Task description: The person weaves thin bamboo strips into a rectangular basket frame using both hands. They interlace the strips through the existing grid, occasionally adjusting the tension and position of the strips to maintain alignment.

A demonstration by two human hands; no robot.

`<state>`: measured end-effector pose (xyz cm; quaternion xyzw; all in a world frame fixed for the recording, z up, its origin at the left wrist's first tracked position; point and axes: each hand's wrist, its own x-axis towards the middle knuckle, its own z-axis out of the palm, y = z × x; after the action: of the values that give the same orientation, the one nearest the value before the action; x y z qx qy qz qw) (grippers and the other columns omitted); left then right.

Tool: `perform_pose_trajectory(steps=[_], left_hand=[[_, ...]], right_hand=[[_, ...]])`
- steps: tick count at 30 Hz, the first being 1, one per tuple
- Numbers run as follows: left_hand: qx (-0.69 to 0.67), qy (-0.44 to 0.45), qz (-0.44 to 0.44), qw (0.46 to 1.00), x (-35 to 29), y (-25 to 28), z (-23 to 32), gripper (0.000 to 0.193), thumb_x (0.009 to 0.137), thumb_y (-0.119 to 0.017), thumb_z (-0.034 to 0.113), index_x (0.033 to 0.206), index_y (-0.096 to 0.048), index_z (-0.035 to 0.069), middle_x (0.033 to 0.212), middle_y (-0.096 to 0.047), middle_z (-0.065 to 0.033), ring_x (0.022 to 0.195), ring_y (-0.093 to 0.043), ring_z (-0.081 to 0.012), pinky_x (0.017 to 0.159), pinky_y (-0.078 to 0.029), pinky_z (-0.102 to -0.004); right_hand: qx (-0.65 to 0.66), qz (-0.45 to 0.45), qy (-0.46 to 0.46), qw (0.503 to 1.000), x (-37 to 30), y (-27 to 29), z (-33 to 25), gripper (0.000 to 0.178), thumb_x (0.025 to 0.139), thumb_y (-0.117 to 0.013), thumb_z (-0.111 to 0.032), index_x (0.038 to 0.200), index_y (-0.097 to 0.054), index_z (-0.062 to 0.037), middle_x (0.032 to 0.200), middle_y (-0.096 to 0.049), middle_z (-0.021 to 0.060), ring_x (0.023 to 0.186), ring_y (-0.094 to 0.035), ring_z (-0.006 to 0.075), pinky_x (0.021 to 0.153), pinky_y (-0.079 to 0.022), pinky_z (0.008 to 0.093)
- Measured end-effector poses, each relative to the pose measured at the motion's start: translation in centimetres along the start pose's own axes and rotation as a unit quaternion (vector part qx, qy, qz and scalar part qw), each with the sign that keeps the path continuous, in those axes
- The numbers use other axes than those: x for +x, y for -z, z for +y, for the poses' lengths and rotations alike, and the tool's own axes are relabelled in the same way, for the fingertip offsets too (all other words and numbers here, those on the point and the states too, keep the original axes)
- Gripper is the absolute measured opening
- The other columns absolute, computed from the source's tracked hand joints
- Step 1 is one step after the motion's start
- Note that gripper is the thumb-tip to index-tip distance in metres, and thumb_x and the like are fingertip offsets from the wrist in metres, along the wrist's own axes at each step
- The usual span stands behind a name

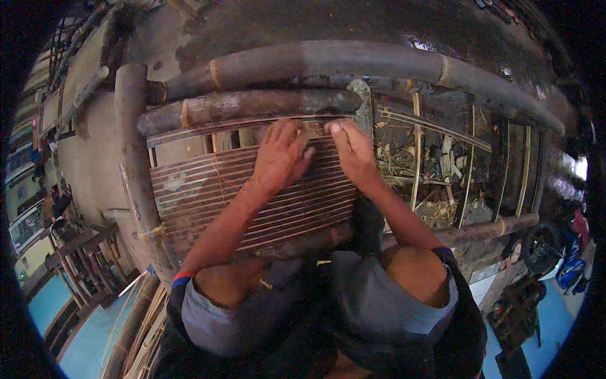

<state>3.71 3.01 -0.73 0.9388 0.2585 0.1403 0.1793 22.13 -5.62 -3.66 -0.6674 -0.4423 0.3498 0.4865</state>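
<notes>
In front of me is a panel of thin bamboo slats (252, 208), set side by side with narrow gaps inside a frame of thick bamboo poles. Both hands are at its far edge, just below a thick, weathered bamboo pole (271, 106). My left hand (281, 151) rests over the farthest slats, its fingers bent and partly smeared by motion. Close to its right, my right hand (351, 151) is closed, thumb and fingertips together beside a thin bamboo strip along that edge. Whatever lies between those fingertips is too small to make out.
A longer bamboo pole (372, 58) runs across the far side, and an upright pole (134, 145) bounds the left. To the right, an open bamboo frame (416, 151) has loose strips across it and scraps beneath. Long bamboo strips (148, 328) lie at lower left; a wheel (541, 246) stands at right.
</notes>
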Motion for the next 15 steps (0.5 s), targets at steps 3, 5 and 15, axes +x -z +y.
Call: perform_pose_trajectory(steps=[3,5,15], left_hand=[[0.088,0.067,0.005,0.994,-0.7,0.5,-0.2,0.043,0.086,-0.069,0.024,0.123,-0.061,0.002,0.128,-0.054,-0.0148,0.124,-0.049,-0.0334,0.107,-0.04,-0.049],[0.135,0.086,-0.006,0.987,-1.3,0.9,0.0,0.044,0.087,-0.067,0.027,0.123,-0.061,0.001,0.128,-0.054,-0.014,0.125,-0.049,-0.0329,0.111,-0.036,-0.0486],[0.158,0.1,-0.039,0.982,-0.3,1.2,0.3,0.052,0.089,-0.064,0.032,0.132,-0.057,0.003,0.132,-0.05,-0.0125,0.131,-0.042,-0.0301,0.113,-0.03,-0.0487]], right_hand=[[-0.106,0.027,0.16,0.981,1.0,-0.3,3.3,0.022,0.098,-0.06,-0.018,0.109,-0.066,-0.0002,0.109,-0.065,0.0183,0.098,-0.064,0.0388,0.084,-0.052,0.0438],[-0.181,0.018,0.171,0.968,1.2,-0.8,3.4,0.021,0.092,-0.066,-0.013,0.11,-0.067,-0.0024,0.115,-0.063,0.0168,0.102,-0.061,0.0386,0.086,-0.052,0.045],[-0.264,0.068,0.186,0.944,1.1,-2.3,4.3,0.011,0.09,-0.065,-0.011,0.098,-0.069,-0.0034,0.113,-0.061,0.0147,0.102,-0.06,0.0371,0.082,-0.051,0.0467]])
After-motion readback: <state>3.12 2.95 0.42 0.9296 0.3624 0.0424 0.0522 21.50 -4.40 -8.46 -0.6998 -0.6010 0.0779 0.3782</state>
